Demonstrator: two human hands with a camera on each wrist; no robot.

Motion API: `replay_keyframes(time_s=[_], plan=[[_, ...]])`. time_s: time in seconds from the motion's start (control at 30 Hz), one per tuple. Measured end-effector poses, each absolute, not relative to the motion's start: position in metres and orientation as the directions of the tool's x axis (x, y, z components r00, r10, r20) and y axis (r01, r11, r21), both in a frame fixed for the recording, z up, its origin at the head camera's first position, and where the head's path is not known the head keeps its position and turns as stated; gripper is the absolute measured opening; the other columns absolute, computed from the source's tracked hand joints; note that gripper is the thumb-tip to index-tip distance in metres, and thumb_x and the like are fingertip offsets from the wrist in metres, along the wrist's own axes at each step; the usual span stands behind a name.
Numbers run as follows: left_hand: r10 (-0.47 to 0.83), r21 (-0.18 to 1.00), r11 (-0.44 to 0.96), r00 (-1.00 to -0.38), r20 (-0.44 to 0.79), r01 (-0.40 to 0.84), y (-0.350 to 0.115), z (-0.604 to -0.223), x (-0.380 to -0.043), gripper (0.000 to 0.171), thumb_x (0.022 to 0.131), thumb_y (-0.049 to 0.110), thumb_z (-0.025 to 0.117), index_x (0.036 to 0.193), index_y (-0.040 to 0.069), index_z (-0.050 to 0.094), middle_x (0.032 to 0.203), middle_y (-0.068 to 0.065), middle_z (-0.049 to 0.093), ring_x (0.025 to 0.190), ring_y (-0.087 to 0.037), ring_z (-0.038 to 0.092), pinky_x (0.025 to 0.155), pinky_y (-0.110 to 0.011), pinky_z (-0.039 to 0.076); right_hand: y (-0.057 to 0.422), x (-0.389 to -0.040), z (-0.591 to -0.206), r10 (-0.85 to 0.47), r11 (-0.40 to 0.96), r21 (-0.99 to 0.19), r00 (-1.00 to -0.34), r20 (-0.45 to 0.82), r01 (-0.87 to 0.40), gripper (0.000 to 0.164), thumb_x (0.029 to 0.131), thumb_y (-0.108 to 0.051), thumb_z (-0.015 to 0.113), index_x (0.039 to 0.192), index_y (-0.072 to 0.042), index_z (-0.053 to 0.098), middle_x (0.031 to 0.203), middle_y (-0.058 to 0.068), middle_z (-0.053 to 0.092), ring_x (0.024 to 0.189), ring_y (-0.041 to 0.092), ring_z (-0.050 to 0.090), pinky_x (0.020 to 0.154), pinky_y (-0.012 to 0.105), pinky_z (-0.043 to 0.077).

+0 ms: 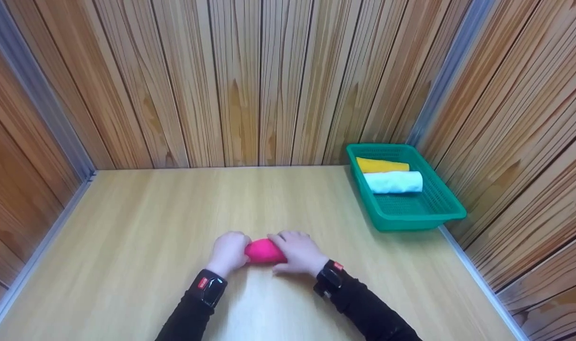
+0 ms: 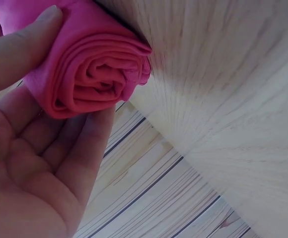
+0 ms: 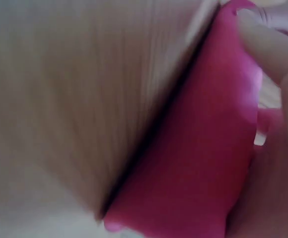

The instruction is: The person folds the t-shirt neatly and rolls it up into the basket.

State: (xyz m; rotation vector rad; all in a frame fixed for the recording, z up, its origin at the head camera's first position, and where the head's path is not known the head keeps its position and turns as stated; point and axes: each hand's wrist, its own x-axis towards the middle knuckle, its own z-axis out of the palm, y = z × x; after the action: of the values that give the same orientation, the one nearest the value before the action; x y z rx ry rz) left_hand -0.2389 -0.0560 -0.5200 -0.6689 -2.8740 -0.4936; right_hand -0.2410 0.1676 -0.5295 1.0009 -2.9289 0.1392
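A pink cloth (image 1: 265,251), rolled into a short cylinder, lies crosswise on the table near the front middle. My left hand (image 1: 228,252) holds its left end, the thumb on one side and the fingers on the other. In the left wrist view the spiral layers of the rolled cloth (image 2: 99,79) show at that end. The right hand (image 1: 299,253) grips the other end; in the right wrist view its thumb (image 3: 273,47) lies along the smooth side of the roll (image 3: 193,144). The right fingers are partly hidden behind the cloth.
At the back right of the wooden table (image 1: 174,213) stands a green plastic basket (image 1: 411,222). A yellow rolled cloth (image 1: 380,165) and a white rolled cloth (image 1: 394,183) lie side by side in it. Wood-panelled walls (image 1: 236,85) enclose the back and both sides.
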Motion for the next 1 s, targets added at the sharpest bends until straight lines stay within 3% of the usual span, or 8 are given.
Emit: replay_keyframes(time_s=[0.17,0.43,0.67,1.0], plan=[[0.401,0.292,0.845,-0.892,0.209,0.448,-0.0546,-0.5201,-0.2392,0.020,0.063,0.009,0.086,0.077,0.007,0.071,0.071,-0.003,0.062,0.071,-0.026,0.061,0.068,-0.042,0.050,0.1610,-0.2410,-0.5307,-0.588,0.809,0.019,-0.808,0.037,-0.588,0.088,0.076,-0.057,0.077,0.148,-0.018,0.043,0.129,0.006,0.058,0.117,0.027,0.055,0.091,0.048,0.047],[0.395,0.294,0.850,-0.898,0.193,0.437,-0.0549,-0.5199,-0.2383,0.021,0.064,0.010,0.087,0.077,0.007,0.072,0.070,-0.002,0.061,0.069,-0.024,0.059,0.068,-0.041,0.049,0.1575,-0.2439,-0.5291,-0.564,0.826,-0.006,-0.826,-0.003,-0.564,0.082,0.078,-0.052,0.078,0.146,-0.021,0.045,0.129,0.006,0.059,0.114,0.027,0.056,0.090,0.047,0.048],[0.377,0.349,0.835,-0.905,0.198,0.425,-0.0563,-0.5211,-0.2360,0.021,0.064,0.009,0.086,0.081,0.008,0.074,0.073,-0.001,0.064,0.072,-0.024,0.061,0.070,-0.042,0.049,0.1580,-0.2453,-0.5333,-0.562,0.826,-0.016,-0.826,0.025,-0.563,0.070,0.079,-0.037,0.079,0.141,-0.021,0.050,0.122,0.005,0.061,0.110,0.025,0.058,0.087,0.046,0.048],[0.369,0.400,0.821,-0.914,0.171,0.406,-0.0528,-0.5221,-0.2297,0.021,0.069,0.008,0.083,0.088,0.007,0.075,0.079,-0.003,0.066,0.076,-0.024,0.062,0.071,-0.043,0.050,0.1616,-0.2424,-0.5315,-0.565,0.825,-0.001,-0.825,0.018,-0.565,0.073,0.072,-0.025,0.083,0.138,-0.020,0.052,0.118,0.005,0.061,0.107,0.026,0.058,0.085,0.046,0.049]])
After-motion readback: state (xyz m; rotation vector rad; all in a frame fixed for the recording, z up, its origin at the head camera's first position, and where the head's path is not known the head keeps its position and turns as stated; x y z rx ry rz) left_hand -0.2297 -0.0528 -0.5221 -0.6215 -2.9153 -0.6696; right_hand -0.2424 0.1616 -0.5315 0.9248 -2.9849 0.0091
